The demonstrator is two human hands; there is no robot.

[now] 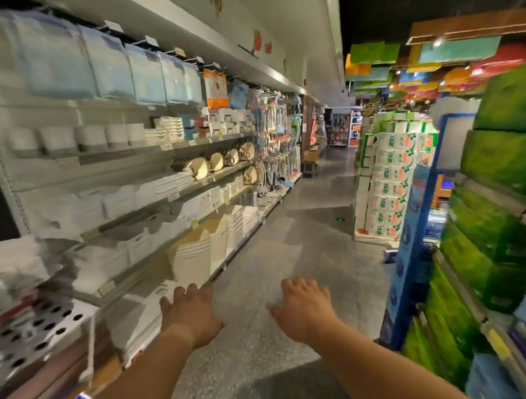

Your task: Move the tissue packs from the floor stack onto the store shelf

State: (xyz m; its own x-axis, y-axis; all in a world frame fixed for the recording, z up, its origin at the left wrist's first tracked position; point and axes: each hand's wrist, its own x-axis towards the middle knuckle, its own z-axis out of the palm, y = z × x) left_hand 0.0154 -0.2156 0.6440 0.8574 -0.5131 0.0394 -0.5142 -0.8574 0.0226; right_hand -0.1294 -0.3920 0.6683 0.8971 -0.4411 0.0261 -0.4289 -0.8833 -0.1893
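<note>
**Two empty hands in the aisle**

Both my left hand (190, 315) and right hand (302, 309) reach forward, fingers spread, holding nothing. Green plastic-wrapped tissue packs (499, 249), blurred, fill the store shelf (484, 325) at my right.

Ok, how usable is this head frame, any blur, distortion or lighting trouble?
Head view: motion blur smears the green packs at right and the near left shelf; wide-angle bending curves the shelf lines; the ceiling is dark, and both empty hands, left hand and right hand, stay fairly readable.
</note>
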